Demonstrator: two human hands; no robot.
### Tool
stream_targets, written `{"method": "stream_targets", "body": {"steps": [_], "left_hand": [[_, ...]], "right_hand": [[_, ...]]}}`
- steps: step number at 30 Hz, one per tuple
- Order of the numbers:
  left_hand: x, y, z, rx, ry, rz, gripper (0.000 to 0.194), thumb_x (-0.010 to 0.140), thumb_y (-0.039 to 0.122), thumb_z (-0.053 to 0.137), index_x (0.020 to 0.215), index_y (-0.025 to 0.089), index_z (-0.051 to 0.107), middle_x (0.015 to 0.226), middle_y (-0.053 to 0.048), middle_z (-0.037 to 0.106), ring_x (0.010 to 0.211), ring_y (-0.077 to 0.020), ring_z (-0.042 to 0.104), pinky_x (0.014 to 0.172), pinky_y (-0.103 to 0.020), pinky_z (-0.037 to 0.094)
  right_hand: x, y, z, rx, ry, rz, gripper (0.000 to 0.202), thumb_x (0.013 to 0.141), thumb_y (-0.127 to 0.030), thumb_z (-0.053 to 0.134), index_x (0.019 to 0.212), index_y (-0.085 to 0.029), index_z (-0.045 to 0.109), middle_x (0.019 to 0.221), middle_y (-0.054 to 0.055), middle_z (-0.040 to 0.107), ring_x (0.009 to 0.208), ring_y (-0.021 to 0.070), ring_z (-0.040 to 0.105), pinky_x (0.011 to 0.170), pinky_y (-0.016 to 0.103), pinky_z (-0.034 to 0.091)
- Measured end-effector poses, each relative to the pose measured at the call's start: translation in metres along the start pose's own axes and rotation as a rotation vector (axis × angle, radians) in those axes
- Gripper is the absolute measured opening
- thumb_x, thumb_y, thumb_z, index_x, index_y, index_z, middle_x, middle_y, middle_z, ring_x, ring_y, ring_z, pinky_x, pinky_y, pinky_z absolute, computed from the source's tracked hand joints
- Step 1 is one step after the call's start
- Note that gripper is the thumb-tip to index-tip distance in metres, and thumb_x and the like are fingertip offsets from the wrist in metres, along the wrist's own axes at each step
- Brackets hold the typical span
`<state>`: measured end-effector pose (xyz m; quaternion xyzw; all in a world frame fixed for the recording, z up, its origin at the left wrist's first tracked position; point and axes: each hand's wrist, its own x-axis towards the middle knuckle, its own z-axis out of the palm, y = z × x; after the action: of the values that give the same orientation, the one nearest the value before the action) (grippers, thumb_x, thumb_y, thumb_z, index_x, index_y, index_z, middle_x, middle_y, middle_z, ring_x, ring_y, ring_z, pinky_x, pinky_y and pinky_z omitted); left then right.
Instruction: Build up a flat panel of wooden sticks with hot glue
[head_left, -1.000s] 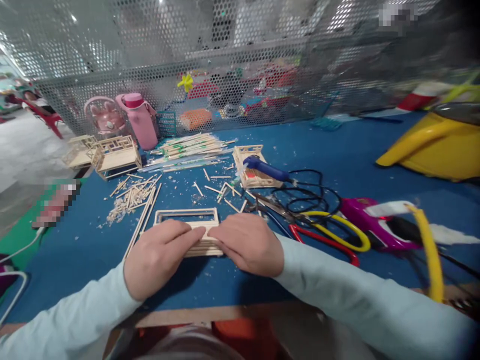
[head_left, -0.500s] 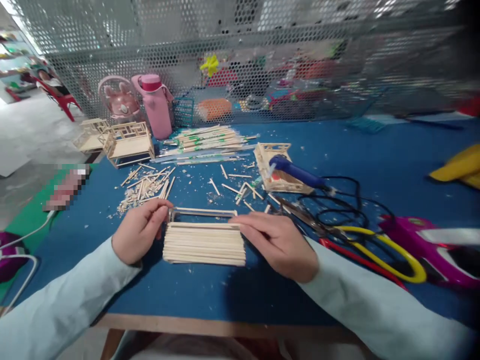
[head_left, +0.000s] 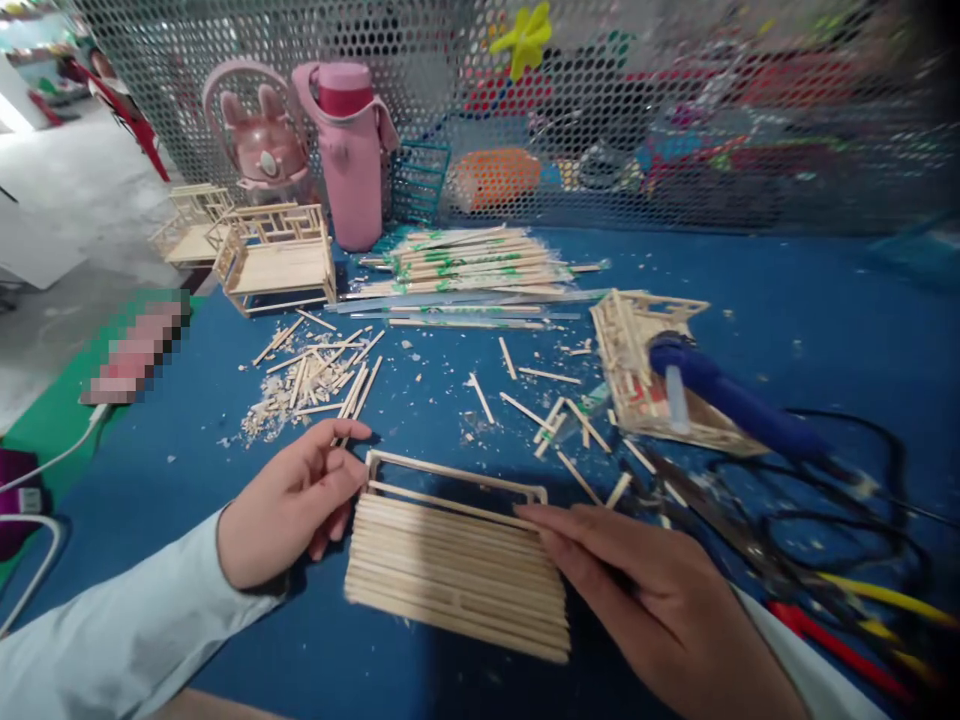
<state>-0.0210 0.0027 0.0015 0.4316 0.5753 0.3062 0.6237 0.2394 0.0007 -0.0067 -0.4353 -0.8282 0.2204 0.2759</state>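
Observation:
A panel of pale wooden sticks (head_left: 457, 570) laid side by side, with a raised stick frame along its far edge, lies tilted on the blue table. My left hand (head_left: 292, 505) is at the panel's far left corner, its fingers curled and thumb touching the frame's end. My right hand (head_left: 660, 595) pinches the frame's near bar at the right end between thumb and fingertips. Beyond the hands are a heap of short stick pieces (head_left: 300, 385) and a bundle of wrapped sticks (head_left: 472, 262).
Two small stick benches (head_left: 281, 265) and a pink bottle (head_left: 352, 170) stand at the back left. At the right, a blue glue gun (head_left: 742, 400) rests on another stick piece (head_left: 626, 370), near black cables and pliers. A metal mesh (head_left: 420, 60) rises behind.
The view has moved closer and turned, so the panel appears larger and slanted. Both hands remain at the panel's two far corners.

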Motion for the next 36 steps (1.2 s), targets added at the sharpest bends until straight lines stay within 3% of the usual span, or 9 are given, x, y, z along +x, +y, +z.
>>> {"method": "stream_targets", "body": {"steps": [10, 12, 15, 23, 32, 36], "left_hand": [[-0.004, 0.0, 0.002, -0.118, -0.04, -0.134, 0.046, 0.072, 0.043, 0.063, 0.109, 0.022, 0.045, 0.069, 0.005, 0.046, 0.043, -0.0046, 0.044, 0.037, -0.018, 0.043], [-0.005, 0.0, 0.002, -0.112, -0.029, -0.161, 0.047, 0.072, 0.043, 0.064, 0.11, 0.022, 0.046, 0.069, 0.004, 0.047, 0.042, -0.0044, 0.044, 0.037, -0.018, 0.043], [-0.007, -0.001, 0.002, -0.083, 0.004, -0.174, 0.047, 0.073, 0.042, 0.063, 0.112, 0.024, 0.045, 0.068, 0.005, 0.048, 0.042, -0.0053, 0.045, 0.037, -0.018, 0.042], [-0.01, -0.007, -0.003, 0.025, 0.041, -0.127, 0.048, 0.074, 0.046, 0.06, 0.115, 0.026, 0.044, 0.063, 0.004, 0.049, 0.041, -0.0089, 0.047, 0.038, -0.021, 0.044], [-0.01, -0.015, -0.006, -0.016, 0.068, -0.169, 0.051, 0.073, 0.044, 0.063, 0.118, 0.03, 0.043, 0.07, 0.004, 0.053, 0.044, -0.008, 0.048, 0.038, -0.02, 0.042], [-0.006, -0.01, -0.001, -0.084, 0.043, -0.174, 0.048, 0.073, 0.045, 0.062, 0.114, 0.026, 0.044, 0.063, 0.004, 0.051, 0.044, -0.0087, 0.048, 0.038, -0.02, 0.043]], "right_hand": [[-0.009, 0.009, 0.004, -0.043, -0.048, -0.007, 0.031, 0.085, -0.023, 0.045, 0.113, -0.031, 0.055, 0.089, 0.001, 0.07, 0.076, 0.0161, 0.067, 0.064, 0.025, 0.054], [-0.013, 0.011, 0.005, -0.063, -0.011, 0.03, 0.031, 0.084, -0.025, 0.048, 0.114, -0.03, 0.052, 0.091, 0.002, 0.07, 0.076, 0.0166, 0.067, 0.064, 0.026, 0.054], [-0.015, 0.009, 0.004, -0.043, 0.044, 0.077, 0.021, 0.083, -0.024, 0.049, 0.102, -0.028, 0.054, 0.082, 0.002, 0.068, 0.069, 0.0156, 0.066, 0.061, 0.025, 0.053], [-0.007, 0.0, -0.002, 0.115, -0.001, 0.073, 0.016, 0.083, -0.016, 0.045, 0.087, -0.023, 0.058, 0.073, 0.001, 0.065, 0.066, 0.0116, 0.062, 0.061, 0.021, 0.049], [-0.007, 0.003, -0.002, 0.241, 0.015, 0.094, 0.014, 0.082, -0.013, 0.048, 0.08, -0.021, 0.059, 0.07, -0.001, 0.065, 0.065, 0.0081, 0.062, 0.061, 0.017, 0.046], [-0.005, 0.001, -0.003, 0.19, -0.001, 0.084, 0.014, 0.081, -0.013, 0.048, 0.08, -0.022, 0.059, 0.07, -0.002, 0.065, 0.064, 0.0086, 0.062, 0.059, 0.017, 0.047]]}}
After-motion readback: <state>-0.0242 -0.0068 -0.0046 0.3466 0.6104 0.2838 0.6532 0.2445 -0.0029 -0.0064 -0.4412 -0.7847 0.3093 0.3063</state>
